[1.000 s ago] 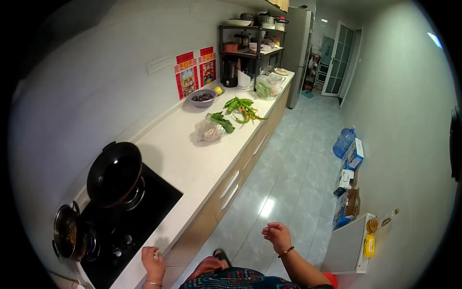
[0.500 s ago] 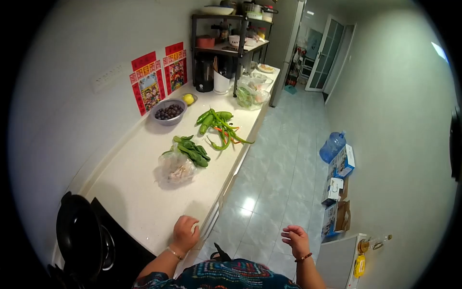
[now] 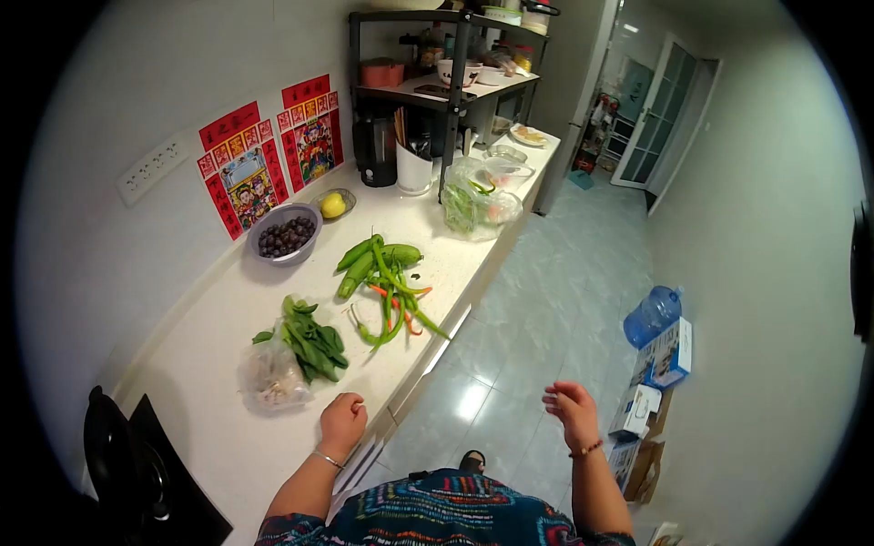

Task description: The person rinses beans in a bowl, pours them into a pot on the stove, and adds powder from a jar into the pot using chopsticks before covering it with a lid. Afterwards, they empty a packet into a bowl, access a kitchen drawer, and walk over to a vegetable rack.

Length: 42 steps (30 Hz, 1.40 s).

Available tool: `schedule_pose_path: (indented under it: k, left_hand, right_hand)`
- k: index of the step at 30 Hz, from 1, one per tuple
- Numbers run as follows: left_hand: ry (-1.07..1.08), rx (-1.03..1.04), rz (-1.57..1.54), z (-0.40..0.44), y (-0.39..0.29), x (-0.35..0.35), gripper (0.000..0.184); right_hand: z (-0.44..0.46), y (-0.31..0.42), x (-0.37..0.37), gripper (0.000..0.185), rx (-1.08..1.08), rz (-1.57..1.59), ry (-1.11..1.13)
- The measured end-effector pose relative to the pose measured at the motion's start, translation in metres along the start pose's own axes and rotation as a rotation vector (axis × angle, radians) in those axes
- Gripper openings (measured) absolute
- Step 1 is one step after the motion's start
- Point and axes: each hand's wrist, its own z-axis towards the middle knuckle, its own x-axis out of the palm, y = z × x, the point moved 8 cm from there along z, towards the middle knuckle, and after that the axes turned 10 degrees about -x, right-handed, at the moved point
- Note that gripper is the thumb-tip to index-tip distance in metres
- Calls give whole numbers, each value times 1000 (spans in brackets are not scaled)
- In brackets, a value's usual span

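Note:
My left hand (image 3: 344, 420) hangs over the counter's front edge with its fingers curled in; whether anything is inside does not show. Near it lie a clear plastic bag with pale contents (image 3: 276, 375) and leafy greens (image 3: 314, 341). Farther along are green zucchini and long peppers (image 3: 381, 268), some red. Over the floor to the right, my right hand (image 3: 572, 411) is held with fingers loosely bent and apart, holding nothing.
A bowl of dark round fruit (image 3: 287, 237) and a yellow fruit (image 3: 333, 205) stand by the wall. Beyond are a black shelf rack (image 3: 455, 100) and a vegetable bag (image 3: 478, 202). A wok (image 3: 114, 455) is lower left; a blue water bottle (image 3: 652, 317) and boxes line the right wall.
The view has moved forward along the counter, bringing the vegetables closer and leaving the stove at the lower left. My left hand has passed from beside the stove to near the greens.

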Motion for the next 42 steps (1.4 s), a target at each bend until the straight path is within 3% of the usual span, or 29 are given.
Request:
schedule_pose_path:
  k: [2,8,10,16,23,25,28,32,37,42]
  left_hand:
    - [-23,-149,7,5,3,11,15]
    - [-78,-272,-46,52,-31,41,24]
    - [-155,-25,129,76,-65,49,32]
    - [-10,61,222,144,-127,91,44]
    - [179,21,421,175,-106,119,32]
    - [121,2,593,181,-99,109,15]
    - [16,2,603,183,-83,90,11]
    - [-138,-165,766,190,-73,53,12]
    - [-221,-343,821,185,-73,52,13]
    - [-227,-508,757,178,-95,60,21]
  right_hand:
    - [54,17,26,18,-25,-37,160]
    - [160,42,121,17,-53,-13,482]
    - [181,29,149,17,-14,19,551]
    - [222,9,218,19,40,86,703]
    - [292,-10,258,17,65,20,668]
    - [310,-27,269,16,97,33,700]
    - [351,-43,300,16,52,58,804]
    - [413,-27,350,15,-16,36,757]
    - [512,14,416,21,-459,108,590]
    - [558,50,456,36,-636,-171,378]
